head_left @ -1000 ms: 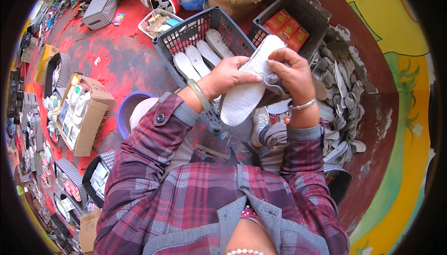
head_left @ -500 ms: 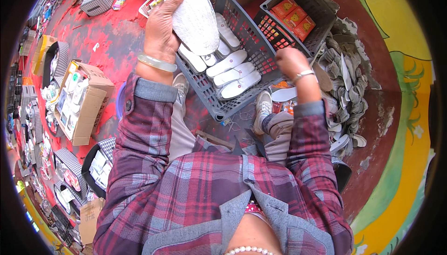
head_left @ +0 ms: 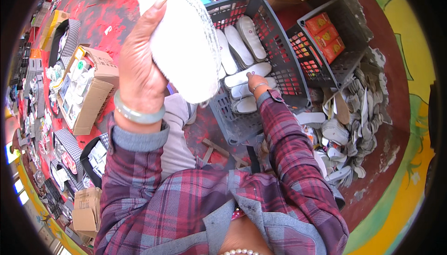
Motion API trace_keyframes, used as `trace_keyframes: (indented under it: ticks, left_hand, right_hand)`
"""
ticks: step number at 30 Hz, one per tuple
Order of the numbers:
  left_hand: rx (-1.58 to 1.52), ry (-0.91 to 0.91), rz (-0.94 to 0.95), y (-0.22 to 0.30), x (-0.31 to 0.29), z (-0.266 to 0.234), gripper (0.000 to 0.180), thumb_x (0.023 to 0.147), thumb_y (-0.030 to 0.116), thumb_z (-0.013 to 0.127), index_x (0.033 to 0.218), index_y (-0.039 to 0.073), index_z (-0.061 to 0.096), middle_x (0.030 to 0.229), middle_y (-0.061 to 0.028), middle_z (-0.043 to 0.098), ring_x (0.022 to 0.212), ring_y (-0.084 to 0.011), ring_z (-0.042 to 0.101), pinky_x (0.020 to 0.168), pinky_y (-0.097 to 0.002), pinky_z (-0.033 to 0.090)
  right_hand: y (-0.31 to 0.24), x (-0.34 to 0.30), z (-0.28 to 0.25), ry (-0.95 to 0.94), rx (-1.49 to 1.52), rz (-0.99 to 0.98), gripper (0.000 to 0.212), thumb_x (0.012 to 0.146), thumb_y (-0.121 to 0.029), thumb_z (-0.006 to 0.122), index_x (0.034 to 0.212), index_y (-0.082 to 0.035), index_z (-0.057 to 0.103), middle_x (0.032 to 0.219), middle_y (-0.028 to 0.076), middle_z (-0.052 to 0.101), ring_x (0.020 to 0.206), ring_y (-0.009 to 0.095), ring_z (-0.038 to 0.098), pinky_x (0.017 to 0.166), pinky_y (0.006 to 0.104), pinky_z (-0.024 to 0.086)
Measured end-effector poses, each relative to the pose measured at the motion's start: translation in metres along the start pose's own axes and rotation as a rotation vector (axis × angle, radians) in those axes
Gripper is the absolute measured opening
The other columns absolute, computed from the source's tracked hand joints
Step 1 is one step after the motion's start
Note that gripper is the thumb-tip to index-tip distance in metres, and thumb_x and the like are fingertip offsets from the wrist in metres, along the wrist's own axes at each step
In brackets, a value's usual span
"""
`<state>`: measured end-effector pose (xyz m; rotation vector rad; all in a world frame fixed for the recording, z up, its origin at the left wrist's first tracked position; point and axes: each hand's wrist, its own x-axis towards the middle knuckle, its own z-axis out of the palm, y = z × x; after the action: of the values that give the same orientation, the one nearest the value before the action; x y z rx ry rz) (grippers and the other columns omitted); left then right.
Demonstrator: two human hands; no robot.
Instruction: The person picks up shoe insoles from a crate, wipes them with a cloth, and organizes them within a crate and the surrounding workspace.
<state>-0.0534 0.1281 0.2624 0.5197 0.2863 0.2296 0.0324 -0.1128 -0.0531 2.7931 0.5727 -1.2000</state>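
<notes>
White insole [head_left: 184, 45] clamped in the fingers of my left hand [head_left: 141, 66], outside the grey crate [head_left: 242, 127], I see other insoles [head_left: 238, 45] already lying inside, where my right hand [head_left: 257, 83] meets one, finger grip impossible to tell.

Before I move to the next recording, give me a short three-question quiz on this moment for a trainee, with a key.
1. Which holds up the large white sole-shaped piece: (a) the right hand, (b) the left hand, (c) both?
2. True or false: the right hand is on the cardboard box.
3. Fill in the colour: the small boxes in the rightmost crate are mainly ____.

Key: 1. b. 2. False; it is at the white insoles in the nearer crate. 3. Red.
</notes>
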Motion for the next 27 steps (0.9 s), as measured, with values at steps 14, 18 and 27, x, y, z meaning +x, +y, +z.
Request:
trace_keyframes:
  ticks: [14, 18, 27]
  left_hand:
    - [-0.027, 0.004, -0.073, 0.001, 0.0, -0.001, 0.035, 0.082, 0.007, 0.061, 0.113, -0.004, 0.051, 0.103, -0.0151, 0.062, 0.09, -0.0254, 0.063, 0.081, -0.0382, 0.053]
    - [-0.125, -0.111, -0.16, -0.005, 0.003, -0.004, 0.038, 0.081, 0.01, 0.063, 0.115, -0.003, 0.051, 0.103, -0.0145, 0.062, 0.091, -0.0261, 0.062, 0.084, -0.0405, 0.05]
    - [-0.18, -0.345, -0.068, -0.045, -0.01, 0.012, 0.035, 0.089, 0.025, 0.054, 0.114, 0.001, 0.053, 0.104, -0.0104, 0.062, 0.091, -0.0222, 0.061, 0.083, -0.0349, 0.049]
  right_hand:
    - [0.013, 0.019, -0.008, -0.055, -0.198, -0.18, 0.016, 0.073, -0.019, 0.063, 0.084, -0.01, 0.07, 0.087, 0.013, 0.066, 0.081, 0.027, 0.064, 0.07, 0.0356, 0.051]
    - [0.017, -0.099, -0.097, 0.114, 0.126, -0.45, 0.01, 0.071, -0.015, 0.061, 0.074, -0.008, 0.069, 0.07, 0.01, 0.066, 0.061, 0.021, 0.064, 0.057, 0.0337, 0.05]
    - [0.007, -0.339, -0.058, 0.063, -0.045, -0.625, 0.014, 0.075, -0.019, 0.057, 0.084, -0.012, 0.067, 0.078, 0.013, 0.064, 0.073, 0.031, 0.062, 0.065, 0.0372, 0.05]
